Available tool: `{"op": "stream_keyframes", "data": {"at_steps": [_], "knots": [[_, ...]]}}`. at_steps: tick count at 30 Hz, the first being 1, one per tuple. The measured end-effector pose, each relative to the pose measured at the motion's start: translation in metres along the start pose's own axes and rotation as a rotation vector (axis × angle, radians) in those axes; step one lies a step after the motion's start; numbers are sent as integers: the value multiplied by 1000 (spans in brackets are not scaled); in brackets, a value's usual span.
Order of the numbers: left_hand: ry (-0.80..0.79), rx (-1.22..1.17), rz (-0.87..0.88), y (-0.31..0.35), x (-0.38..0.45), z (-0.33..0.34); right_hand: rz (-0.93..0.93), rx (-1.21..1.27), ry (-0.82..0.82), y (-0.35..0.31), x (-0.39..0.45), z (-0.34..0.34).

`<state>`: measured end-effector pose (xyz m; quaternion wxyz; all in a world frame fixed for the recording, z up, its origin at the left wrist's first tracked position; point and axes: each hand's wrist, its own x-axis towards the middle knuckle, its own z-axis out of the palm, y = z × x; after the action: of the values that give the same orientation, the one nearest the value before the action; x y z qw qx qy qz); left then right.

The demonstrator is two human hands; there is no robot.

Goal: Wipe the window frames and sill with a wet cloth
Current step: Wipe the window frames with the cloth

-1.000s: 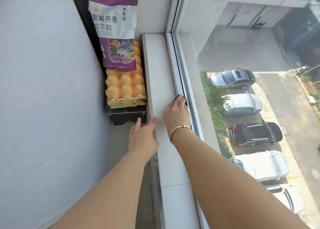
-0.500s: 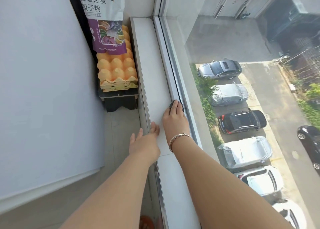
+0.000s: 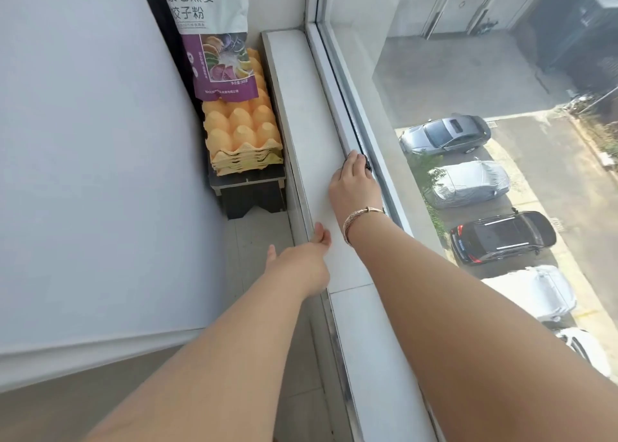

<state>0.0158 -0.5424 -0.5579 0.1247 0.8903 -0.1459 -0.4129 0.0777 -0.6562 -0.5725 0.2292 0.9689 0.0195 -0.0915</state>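
Where the long white stone window sill (image 3: 301, 134) runs beside the pale metal window frame (image 3: 337, 100), a narrow room corner: tall glass pane (image 3: 434, 73) on the sill's window edge, plain white wall panel (image 3: 83, 140) opposite, pale tiled floor (image 3: 254, 241) between. Past the sill's inner edge, a stack of yellow moulded egg trays (image 3: 240, 134) on a small dark wooden stool (image 3: 250, 190), with a white and purple printed flour bag (image 3: 214, 40) standing on the trays. Through the glass, parked cars (image 3: 501, 234) far below.

Right hand (image 3: 354, 187), with a thin metal bangle (image 3: 363, 216) at the wrist, at the sill's window edge, fingers curled and pressing a small dark cloth (image 3: 367, 164) into the frame's track; only a scrap of cloth showing past the fingertips. Left hand (image 3: 301, 261) resting at the sill's inner edge, fingers loosely spread, holding nothing.

Against half a second ago: right hand and cloth slightly farther along the track towards the sill's far corner; left hand at much the same spot on the inner edge.
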Motion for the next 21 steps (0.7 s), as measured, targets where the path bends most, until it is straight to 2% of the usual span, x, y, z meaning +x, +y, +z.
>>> {"op": "stream_keyframes", "data": {"at_steps": [3, 5, 7, 12, 21], "knots": [[23, 67, 15, -2, -8, -2, 17, -3, -30, -2, -28, 0], [80, 135, 35, -3, -22, 1, 93, 20, 24, -7, -58, 12], [138, 176, 60, -6, -36, 9, 112, 67, 11, -12, -86, 24], [144, 142, 100, 1, -59, 27, 118, 164, 49, -13, -144, 43], [124, 208, 145, 13, -44, 47, 40, 174, 128, -6, -130, 56]]}}
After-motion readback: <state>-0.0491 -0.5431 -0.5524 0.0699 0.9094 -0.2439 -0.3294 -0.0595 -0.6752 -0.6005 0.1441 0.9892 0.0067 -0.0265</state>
